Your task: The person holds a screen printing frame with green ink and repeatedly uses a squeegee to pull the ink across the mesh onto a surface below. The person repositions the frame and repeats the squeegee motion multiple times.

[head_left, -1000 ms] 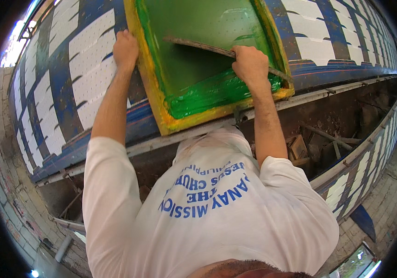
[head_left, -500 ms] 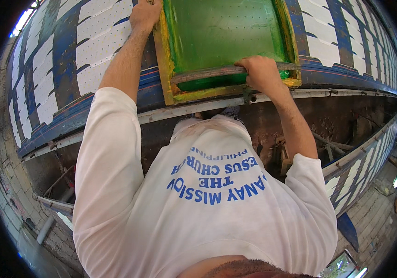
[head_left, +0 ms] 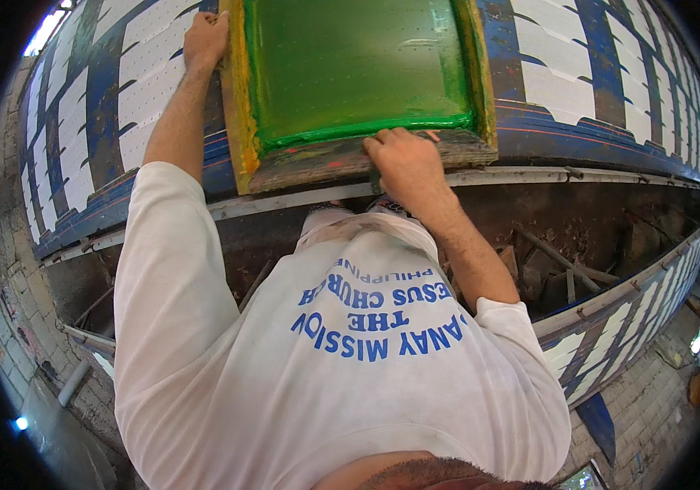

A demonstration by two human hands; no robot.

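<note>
A screen printing frame (head_left: 239, 98) with yellow-stained wooden sides lies on the long table in front of me, its mesh (head_left: 358, 69) covered in translucent green. My left hand (head_left: 206, 39) is closed at the far part of the frame's left side, fingertips partly hidden. Across the frame's near end leans a wide wooden squeegee (head_left: 309, 161), worn and spotted with ink. My right hand (head_left: 408, 162) grips it right of its middle, fingers folded over the top. A bright green line of ink runs along the mesh beside the squeegee.
White printed pieces (head_left: 558, 73) lie in rows on the dark blue table on both sides of the frame. A metal rail (head_left: 521, 176) edges the table near my waist. Behind me, another table (head_left: 611, 327) bears similar white pieces; a brick-paved floor (head_left: 644, 416) shows beyond it.
The frame and my left hand have shifted left and slightly nearer. The squeegee has tipped, showing its broad face against the frame's near end, with my right hand still on it.
</note>
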